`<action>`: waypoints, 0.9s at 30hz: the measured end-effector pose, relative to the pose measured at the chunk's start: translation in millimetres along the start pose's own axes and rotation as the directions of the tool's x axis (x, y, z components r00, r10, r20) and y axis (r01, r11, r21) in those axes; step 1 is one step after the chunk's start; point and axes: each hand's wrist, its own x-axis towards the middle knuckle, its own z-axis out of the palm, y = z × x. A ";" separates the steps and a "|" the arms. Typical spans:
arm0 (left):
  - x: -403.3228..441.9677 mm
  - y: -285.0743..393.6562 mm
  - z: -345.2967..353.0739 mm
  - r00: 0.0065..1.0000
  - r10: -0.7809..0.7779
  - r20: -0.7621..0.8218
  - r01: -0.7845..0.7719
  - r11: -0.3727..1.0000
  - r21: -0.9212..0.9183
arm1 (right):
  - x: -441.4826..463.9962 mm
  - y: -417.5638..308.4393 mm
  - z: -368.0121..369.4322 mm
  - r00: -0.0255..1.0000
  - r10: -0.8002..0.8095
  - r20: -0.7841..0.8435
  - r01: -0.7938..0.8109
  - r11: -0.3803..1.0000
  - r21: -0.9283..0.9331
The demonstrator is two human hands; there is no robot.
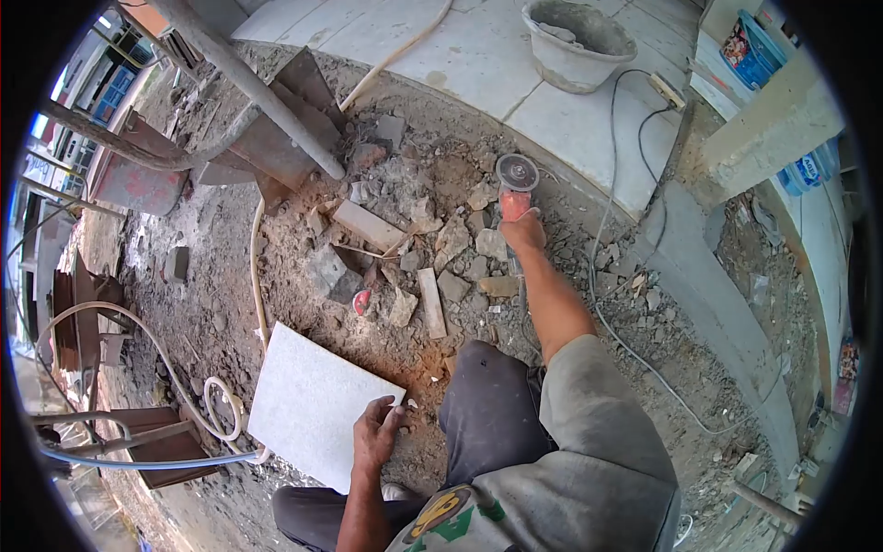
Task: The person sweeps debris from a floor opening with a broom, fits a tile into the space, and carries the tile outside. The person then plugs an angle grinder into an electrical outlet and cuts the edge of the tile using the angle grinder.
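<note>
White bucket [578, 69], grey stuff inside, standing on pale floor tiles [487, 78] up top. Broken rubble [452, 241] piled on dirt below the tile edge, small red object [361, 302] by it. Upper left: grey pole [244, 81] slanting across rusty metal plates [287, 138]. Lower left: cream hose [152, 324] looped, blue pipe [152, 464] below it. Right: concrete pillar [773, 133], blue-labelled bottles [809, 168] just beside it.

I'm looking at a building site, rough underfoot: broken stones [452, 241] litter bare dirt [207, 285], pale floor slabs [487, 60] cover only one side, a grey-crusted tub [578, 75] sits on them, and a grinder [516, 177] is in use among it all.
</note>
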 end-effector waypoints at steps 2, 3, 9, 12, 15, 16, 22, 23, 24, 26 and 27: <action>5.6 29.3 7.2 0.997 -0.010 0.071 0.007 0.999 0.054 | 13.7 -13.0 6.4 0.998 0.053 -0.035 -0.052 0.998 0.023; 9.4 38.1 11.0 0.998 -0.001 0.070 0.000 1.000 0.020 | 16.6 -11.4 10.3 0.998 0.060 -0.033 -0.059 0.998 0.025; 42.9 59.7 25.5 0.992 0.128 -0.015 -0.127 0.989 0.071 | 34.3 -15.5 18.9 0.995 0.094 0.020 -0.092 0.992 -0.086; 43.6 65.6 36.2 0.993 0.107 0.052 -0.111 0.990 0.091 | 22.4 -14.4 18.2 0.995 0.057 -0.081 -0.061 0.997 -0.047; 47.4 45.7 45.7 0.994 0.082 0.078 -0.090 0.991 0.100 | 14.3 0.4 17.5 0.999 0.010 -0.047 -0.012 0.999 -0.040; 47.7 43.0 48.1 0.988 0.137 0.076 -0.146 0.980 0.133 | 11.3 6.2 16.0 1.000 -0.027 -0.011 0.027 0.999 0.028; 36.6 58.2 33.1 0.970 0.198 0.143 -0.204 0.979 0.022 | -56.2 62.8 -38.4 0.991 -0.133 0.002 0.132 0.988 -0.075; 28.1 70.6 22.2 0.967 0.212 0.138 -0.213 0.977 -0.007 | -74.2 75.5 -60.0 0.992 -0.106 0.064 0.114 0.982 -0.149; 18.1 82.9 7.4 0.966 0.220 0.133 -0.218 0.975 -0.031 | -93.7 86.4 -84.0 0.990 -0.008 0.138 0.031 0.986 -0.166; 8.4 89.1 -20.2 0.942 0.316 0.108 -0.314 0.949 -0.040 | -129.8 126.8 -122.0 0.991 0.058 0.116 -0.031 0.974 -0.222; -5.6 105.3 -36.7 0.949 0.300 0.095 -0.302 0.953 0.006 | -147.4 153.7 -129.8 0.999 0.023 0.030 -0.014 0.966 -0.259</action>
